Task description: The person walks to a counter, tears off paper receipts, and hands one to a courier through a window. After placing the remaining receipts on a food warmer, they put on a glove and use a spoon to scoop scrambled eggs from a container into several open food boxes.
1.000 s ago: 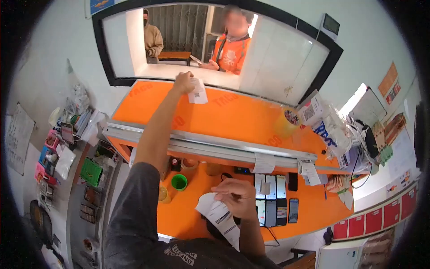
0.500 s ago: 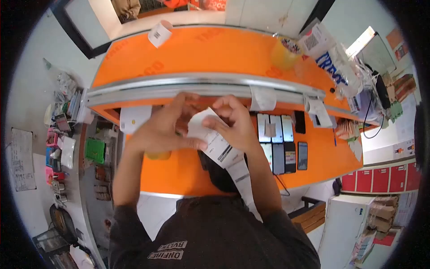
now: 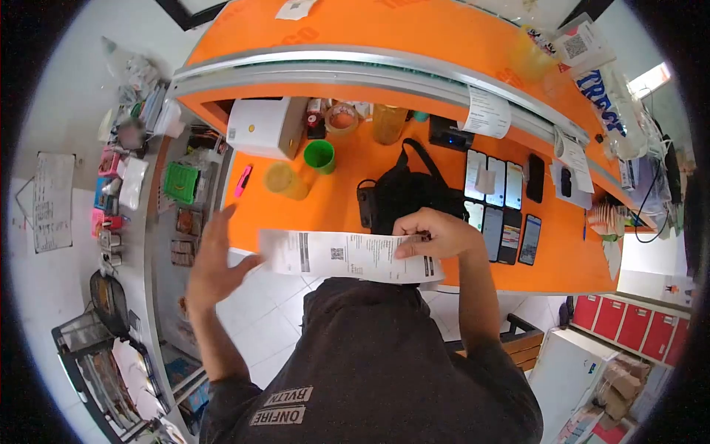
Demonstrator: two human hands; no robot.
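A long printed receipt [image 3: 336, 255] is stretched sideways in front of my chest, with a square code and lines of text on it. My right hand [image 3: 436, 235] pinches it near its right end, thumb on top of the paper. My left hand [image 3: 213, 260] is at the opposite end, fingers stretched out and thumb tip right at the paper's edge. Just beyond the receipt, a black bag with a strap [image 3: 414, 185] lies on the orange counter [image 3: 274, 211].
Several phones [image 3: 494, 226] lie in rows at right. A white printer [image 3: 266, 127], green cup [image 3: 319, 157], yellow cup [image 3: 285, 181] and pink cutter [image 3: 243, 180] are at left. Receipts [image 3: 487, 112] hang from the metal-edged shelf [image 3: 355, 63] above.
The bunched receipt has been spread out flat and brought lower, towards my body. My left hand has moved left and opened; my right hand has shifted right and down. The view has tilted downward.
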